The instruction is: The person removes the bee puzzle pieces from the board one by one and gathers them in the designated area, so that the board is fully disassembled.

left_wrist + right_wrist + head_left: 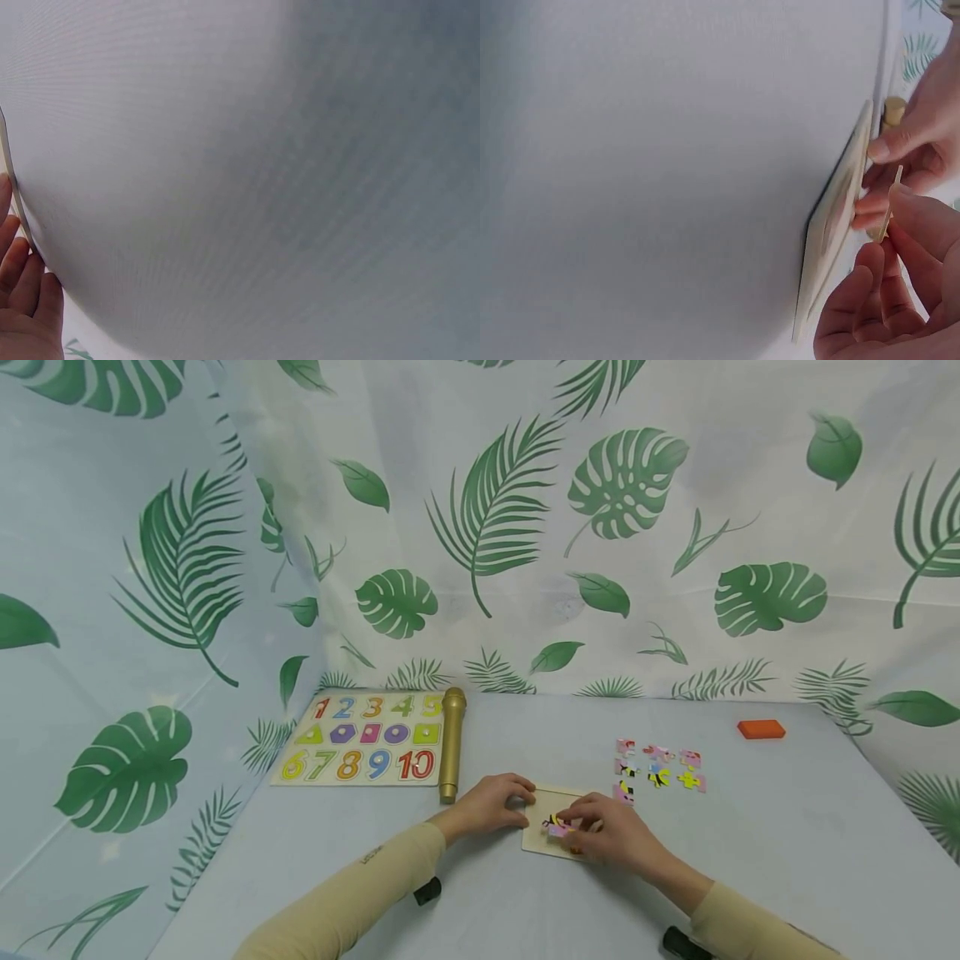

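A square wooden puzzle board (540, 842) lies flat on the table between both hands. My left hand (487, 803) holds its left side, with fingertips and thumb on the edge; the left wrist view catches only some fingers (28, 289) at that rim. Over the board, my right hand (611, 831) pinches a puzzle piece (558, 830) coloured pink, yellow and black. That thin piece (889, 210) shows edge-on between thumb and fingers in the right wrist view, apart from the board (832, 225). The right hand hides the board's right part.
Several loose jigsaw pieces (658, 776) lie in rows right of the board. A number and shape board (281, 768) rests at the back left, with a gold microphone-shaped stick (451, 743) along its right side. An orange block (761, 729) sits far right. Leaf-print curtains stand behind.
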`<state>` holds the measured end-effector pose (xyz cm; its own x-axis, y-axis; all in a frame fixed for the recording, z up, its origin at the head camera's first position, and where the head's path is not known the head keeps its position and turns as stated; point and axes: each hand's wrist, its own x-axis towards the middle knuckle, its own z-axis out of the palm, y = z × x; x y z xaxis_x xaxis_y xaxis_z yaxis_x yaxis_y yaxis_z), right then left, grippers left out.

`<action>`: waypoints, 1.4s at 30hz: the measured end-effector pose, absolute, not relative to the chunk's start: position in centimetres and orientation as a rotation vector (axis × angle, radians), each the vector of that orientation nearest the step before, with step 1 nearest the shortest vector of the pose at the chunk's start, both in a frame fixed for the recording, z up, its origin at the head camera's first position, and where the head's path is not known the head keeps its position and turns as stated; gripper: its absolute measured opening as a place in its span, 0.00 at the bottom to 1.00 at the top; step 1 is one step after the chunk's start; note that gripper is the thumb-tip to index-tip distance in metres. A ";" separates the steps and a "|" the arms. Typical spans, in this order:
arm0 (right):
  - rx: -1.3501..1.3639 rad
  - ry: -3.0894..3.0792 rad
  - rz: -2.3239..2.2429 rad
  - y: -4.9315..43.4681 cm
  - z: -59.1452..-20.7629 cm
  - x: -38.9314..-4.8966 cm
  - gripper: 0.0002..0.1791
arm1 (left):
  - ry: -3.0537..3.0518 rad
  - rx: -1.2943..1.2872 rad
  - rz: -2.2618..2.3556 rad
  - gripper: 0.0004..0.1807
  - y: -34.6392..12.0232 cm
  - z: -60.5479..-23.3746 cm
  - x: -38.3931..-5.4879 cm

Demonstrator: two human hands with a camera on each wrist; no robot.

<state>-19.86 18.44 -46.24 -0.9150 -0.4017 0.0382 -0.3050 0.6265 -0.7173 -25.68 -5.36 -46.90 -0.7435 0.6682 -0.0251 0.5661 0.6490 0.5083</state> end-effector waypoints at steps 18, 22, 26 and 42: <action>-0.096 2.856 -1.047 28.9 -45.2 -21.0 0.24 | 2.658 1.018 0.728 0.17 -5.4 -47.1 -25.5; -0.036 2.812 -1.019 30.4 -45.4 -21.3 0.25 | 2.653 1.008 0.732 0.18 -5.4 -47.0 -25.5; -0.031 2.795 -0.991 31.0 -45.8 -21.5 0.25 | 2.646 1.008 0.740 0.18 -5.4 -47.0 -25.5; -0.066 2.793 -0.970 30.9 -46.2 -22.0 0.21 | 2.649 1.013 0.734 0.18 -5.3 -47.0 -25.7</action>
